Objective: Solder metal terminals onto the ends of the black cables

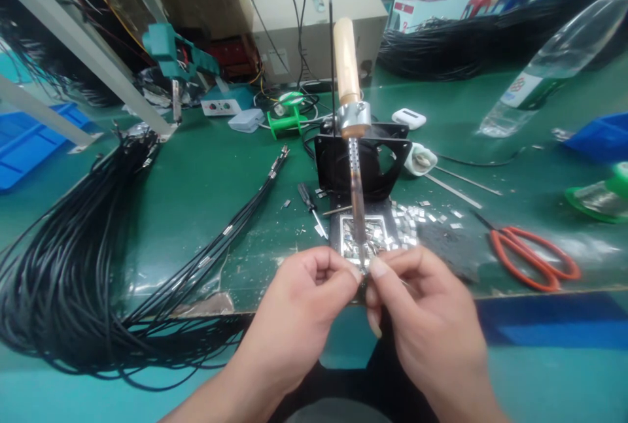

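Observation:
A soldering iron (354,155) with a wooden handle stands tip down at the table's front, held up by a metal clamp. Just under its tip, my left hand (309,299) and my right hand (424,308) meet with thumbs and fingers pinched. What lies between them is too small and too covered to name. Behind my fingers sits a shallow tray (343,250) of small metal pieces. More shiny pieces (409,223) are scattered to its right. A black fan frame (338,168) stands behind the iron.
Bundled black cables (78,266) hang over the table edge at left, beside a thinner cable bunch (245,207). A screwdriver (310,204) lies left of the tray. Orange-handled scissors (532,256), a solder spool (603,194) and a plastic bottle (544,70) are at right.

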Demonstrator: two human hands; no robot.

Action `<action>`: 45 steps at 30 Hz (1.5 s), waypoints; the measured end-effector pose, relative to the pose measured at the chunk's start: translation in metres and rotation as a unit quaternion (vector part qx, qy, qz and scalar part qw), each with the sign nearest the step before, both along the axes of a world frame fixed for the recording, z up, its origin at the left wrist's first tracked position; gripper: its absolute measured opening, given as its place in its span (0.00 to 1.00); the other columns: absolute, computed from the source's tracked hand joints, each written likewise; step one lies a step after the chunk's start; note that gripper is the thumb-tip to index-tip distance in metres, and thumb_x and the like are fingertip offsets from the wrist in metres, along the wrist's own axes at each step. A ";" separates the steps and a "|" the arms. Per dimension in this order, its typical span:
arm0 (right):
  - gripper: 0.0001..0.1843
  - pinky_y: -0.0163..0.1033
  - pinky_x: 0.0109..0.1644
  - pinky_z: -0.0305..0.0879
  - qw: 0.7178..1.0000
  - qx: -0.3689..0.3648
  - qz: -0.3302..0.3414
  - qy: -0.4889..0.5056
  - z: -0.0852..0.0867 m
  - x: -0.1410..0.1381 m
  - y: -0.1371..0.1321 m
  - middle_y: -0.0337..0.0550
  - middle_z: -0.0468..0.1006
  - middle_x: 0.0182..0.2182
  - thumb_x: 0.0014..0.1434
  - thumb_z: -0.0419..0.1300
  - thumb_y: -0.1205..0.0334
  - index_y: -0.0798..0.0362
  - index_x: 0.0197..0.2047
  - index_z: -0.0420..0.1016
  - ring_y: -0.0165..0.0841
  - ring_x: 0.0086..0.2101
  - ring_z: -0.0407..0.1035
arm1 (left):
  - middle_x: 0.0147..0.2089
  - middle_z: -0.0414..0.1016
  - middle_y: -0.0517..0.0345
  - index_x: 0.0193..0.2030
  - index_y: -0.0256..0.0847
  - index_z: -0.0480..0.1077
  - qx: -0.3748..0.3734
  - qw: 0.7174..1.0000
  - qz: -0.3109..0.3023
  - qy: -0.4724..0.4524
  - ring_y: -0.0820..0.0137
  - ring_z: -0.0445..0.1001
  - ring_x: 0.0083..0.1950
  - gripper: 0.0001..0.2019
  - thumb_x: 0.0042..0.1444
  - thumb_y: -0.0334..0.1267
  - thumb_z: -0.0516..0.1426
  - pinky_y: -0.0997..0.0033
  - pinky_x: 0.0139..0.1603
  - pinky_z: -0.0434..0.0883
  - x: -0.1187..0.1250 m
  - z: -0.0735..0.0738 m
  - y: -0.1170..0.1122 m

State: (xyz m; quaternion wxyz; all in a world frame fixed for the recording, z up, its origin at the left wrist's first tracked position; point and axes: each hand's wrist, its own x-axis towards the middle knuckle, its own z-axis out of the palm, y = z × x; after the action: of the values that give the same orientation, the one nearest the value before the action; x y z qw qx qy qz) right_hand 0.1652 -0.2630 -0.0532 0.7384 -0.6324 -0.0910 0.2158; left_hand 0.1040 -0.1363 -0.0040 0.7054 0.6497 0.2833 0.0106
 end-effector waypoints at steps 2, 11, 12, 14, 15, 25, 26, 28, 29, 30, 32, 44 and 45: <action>0.27 0.22 0.21 0.67 1.000 -0.001 0.001 0.000 0.001 0.000 0.001 0.38 0.70 0.25 0.65 0.66 0.46 0.63 0.36 0.60 0.20 0.19 0.67 | 0.22 0.60 0.67 0.28 0.38 0.72 -0.003 1.000 0.001 -0.001 0.78 0.50 0.25 0.09 0.58 0.37 0.61 0.73 0.25 0.50 0.001 -0.001 0.000; 0.28 0.22 0.21 0.67 1.000 -0.006 -0.004 0.009 0.001 0.000 0.000 0.38 0.70 0.25 0.64 0.66 0.46 0.63 0.37 0.61 0.21 0.19 0.67 | 0.22 0.61 0.67 0.28 0.38 0.72 0.021 1.000 0.004 0.003 0.77 0.51 0.25 0.10 0.59 0.38 0.61 0.73 0.26 0.51 0.000 -0.002 0.000; 0.28 0.22 0.21 0.67 1.000 -0.006 -0.004 0.009 0.001 0.000 0.000 0.38 0.70 0.25 0.64 0.66 0.46 0.63 0.37 0.61 0.21 0.19 0.67 | 0.22 0.61 0.67 0.28 0.38 0.72 0.022 1.000 0.004 0.002 0.77 0.51 0.25 0.10 0.59 0.38 0.61 0.73 0.26 0.51 -0.001 -0.002 0.000; 0.28 0.22 0.21 0.67 1.000 -0.005 -0.005 0.009 0.001 -0.001 -0.001 0.38 0.69 0.25 0.64 0.67 0.46 0.63 0.37 0.60 0.20 0.19 0.66 | 0.23 0.62 0.67 0.28 0.38 0.72 0.022 1.000 0.003 -0.001 0.77 0.52 0.25 0.10 0.60 0.38 0.61 0.73 0.27 0.52 -0.001 -0.001 0.000; 0.28 0.22 0.22 0.67 1.000 -0.004 -0.005 0.009 0.001 -0.001 0.000 0.38 0.69 0.25 0.64 0.67 0.46 0.63 0.37 0.60 0.20 0.19 0.66 | 0.23 0.63 0.67 0.28 0.38 0.72 0.023 1.000 0.002 -0.001 0.77 0.52 0.25 0.10 0.60 0.38 0.61 0.73 0.27 0.53 -0.001 -0.001 -0.001; 0.27 0.23 0.22 0.67 1.000 -0.002 0.003 0.010 0.000 0.000 -0.001 0.39 0.70 0.26 0.65 0.66 0.47 0.62 0.36 0.59 0.20 0.20 0.67 | 0.22 0.64 0.67 0.28 0.39 0.72 0.025 1.000 0.004 -0.005 0.77 0.53 0.25 0.09 0.61 0.35 0.60 0.73 0.27 0.53 -0.002 -0.001 -0.003; 0.27 0.23 0.22 0.67 1.000 -0.002 0.003 0.009 0.000 0.000 -0.001 0.39 0.70 0.26 0.65 0.66 0.47 0.62 0.36 0.59 0.19 0.20 0.67 | 0.23 0.64 0.67 0.28 0.39 0.72 0.024 1.000 0.005 -0.004 0.77 0.53 0.25 0.09 0.60 0.35 0.60 0.72 0.27 0.53 -0.002 -0.002 -0.003; 0.27 0.22 0.22 0.67 1.000 -0.001 0.003 0.006 0.001 0.000 0.000 0.39 0.70 0.26 0.65 0.66 0.47 0.62 0.36 0.60 0.19 0.20 0.66 | 0.23 0.65 0.67 0.28 0.39 0.72 0.025 1.000 0.008 -0.005 0.77 0.53 0.25 0.09 0.60 0.35 0.60 0.72 0.27 0.53 -0.002 -0.003 -0.003; 0.27 0.22 0.22 0.67 1.000 -0.001 0.003 0.004 0.002 0.000 0.000 0.39 0.70 0.26 0.64 0.66 0.47 0.63 0.35 0.60 0.20 0.19 0.66 | 0.23 0.65 0.67 0.29 0.39 0.72 0.026 1.000 0.008 -0.004 0.77 0.54 0.25 0.09 0.61 0.35 0.60 0.72 0.27 0.53 -0.002 -0.003 -0.003; 0.27 0.23 0.22 0.66 1.000 -0.001 0.003 0.001 0.003 0.000 0.000 0.40 0.70 0.26 0.64 0.66 0.47 0.63 0.35 0.60 0.20 0.19 0.66 | 0.23 0.65 0.67 0.29 0.39 0.73 0.027 1.000 0.008 -0.003 0.77 0.54 0.25 0.09 0.61 0.35 0.60 0.73 0.27 0.53 -0.002 -0.003 -0.003; 0.27 0.23 0.21 0.66 1.000 -0.002 0.006 -0.004 0.006 0.001 0.000 0.40 0.69 0.25 0.63 0.66 0.46 0.63 0.34 0.61 0.21 0.19 0.66 | 0.23 0.65 0.67 0.29 0.39 0.73 0.029 1.000 0.008 -0.002 0.77 0.54 0.25 0.09 0.60 0.35 0.60 0.73 0.28 0.53 -0.002 -0.002 -0.003; 0.26 0.24 0.20 0.67 1.000 0.008 0.007 -0.021 0.011 0.003 0.002 0.40 0.70 0.24 0.63 0.66 0.48 0.63 0.33 0.61 0.22 0.18 0.67 | 0.23 0.63 0.67 0.29 0.39 0.72 0.025 1.000 0.011 -0.010 0.77 0.52 0.25 0.10 0.61 0.36 0.61 0.73 0.27 0.52 -0.001 -0.003 -0.003; 0.26 0.24 0.20 0.67 1.000 0.007 0.005 -0.019 0.011 0.003 0.002 0.40 0.70 0.24 0.63 0.66 0.48 0.63 0.34 0.62 0.22 0.18 0.67 | 0.23 0.63 0.67 0.29 0.39 0.72 0.025 1.000 0.011 -0.010 0.77 0.52 0.25 0.10 0.61 0.36 0.61 0.72 0.27 0.52 -0.001 -0.003 -0.003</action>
State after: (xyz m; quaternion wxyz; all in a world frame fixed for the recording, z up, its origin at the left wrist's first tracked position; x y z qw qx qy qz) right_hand 0.1685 -0.2607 -0.0425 0.7397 -0.6310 -0.1097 0.2064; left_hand 0.1030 -0.1389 -0.0066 0.6918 0.6634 0.2834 0.0321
